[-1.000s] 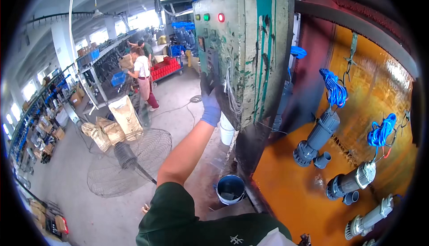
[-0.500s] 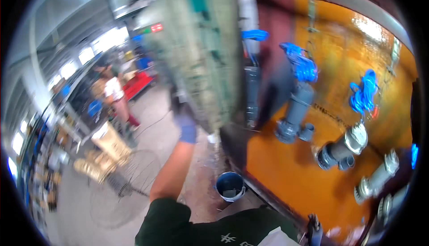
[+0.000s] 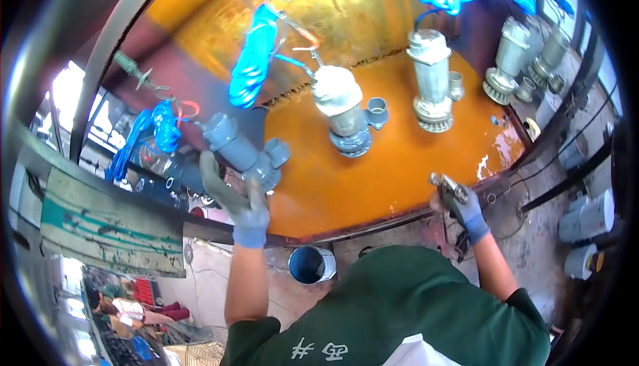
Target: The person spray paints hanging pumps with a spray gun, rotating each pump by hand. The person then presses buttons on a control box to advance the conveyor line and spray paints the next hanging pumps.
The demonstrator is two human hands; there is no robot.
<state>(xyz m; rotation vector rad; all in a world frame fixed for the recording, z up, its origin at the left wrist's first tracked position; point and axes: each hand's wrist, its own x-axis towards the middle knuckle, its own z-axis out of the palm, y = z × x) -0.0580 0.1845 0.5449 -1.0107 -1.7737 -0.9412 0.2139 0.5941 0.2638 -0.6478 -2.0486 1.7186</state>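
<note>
My left hand [image 3: 243, 203], in a grey and blue glove, reaches up with fingers and thumb apart. Its fingertips overlap the lower end of a blue-grey pump [image 3: 237, 145] hanging at the left; whether they touch it I cannot tell. In my gloved right hand [image 3: 462, 201] is a metal spray gun [image 3: 449, 188], its head pointing up and left over the booth edge. A half-coated pump [image 3: 341, 110], pale silver on top and blue-grey below, hangs in the middle. To its right is a bare silver pump [image 3: 431, 83].
Blue cable coils [image 3: 254, 56] hang with the pumps. More silver pumps [image 3: 507, 60] hang at the far right. An orange-coated booth floor [image 3: 359, 193] lies beneath. A bucket [image 3: 309, 265] stands before its edge. A stained panel [image 3: 110, 229] is at left; another person [image 3: 136, 309] is beyond.
My view has swung toward the booth and its pumps. My left hand has left the stained panel and is now by the blue-grey pump. My right hand with the spray gun shows more fully.
</note>
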